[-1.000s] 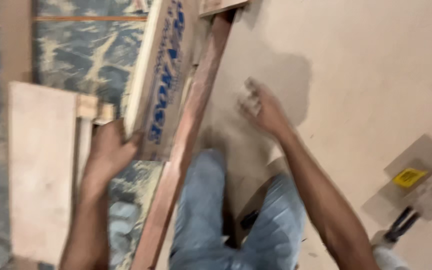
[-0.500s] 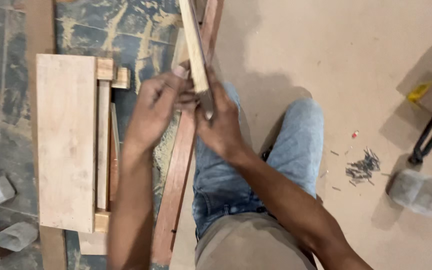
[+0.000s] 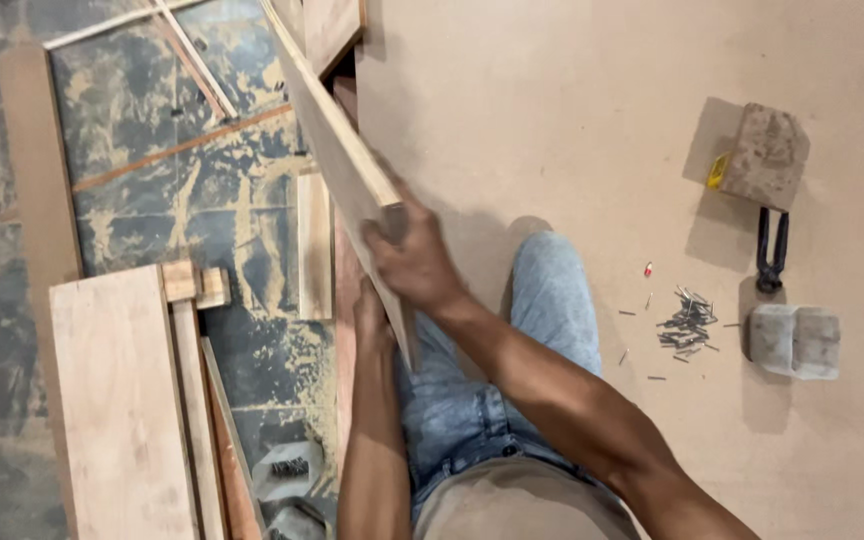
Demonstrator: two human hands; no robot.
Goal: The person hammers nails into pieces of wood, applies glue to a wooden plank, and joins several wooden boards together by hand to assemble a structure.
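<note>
1. The plywood strip (image 3: 337,165) is pale tan, its edge lighter; the large sheet (image 3: 602,130) is a flat beige-pink.
2. The jeans (image 3: 552,300) are faded light blue; the shirt (image 3: 522,505) is dull khaki.
3. The floor tiles (image 3: 132,190) are dark blue-grey, mottled with yellowish sawdust.
4. The plywood board (image 3: 117,400) is pinkish-brown.
5. The pincers (image 3: 770,255) are black; the nails (image 3: 687,325) are dark grey; the block (image 3: 764,155) is brown with a yellow tag.
</note>
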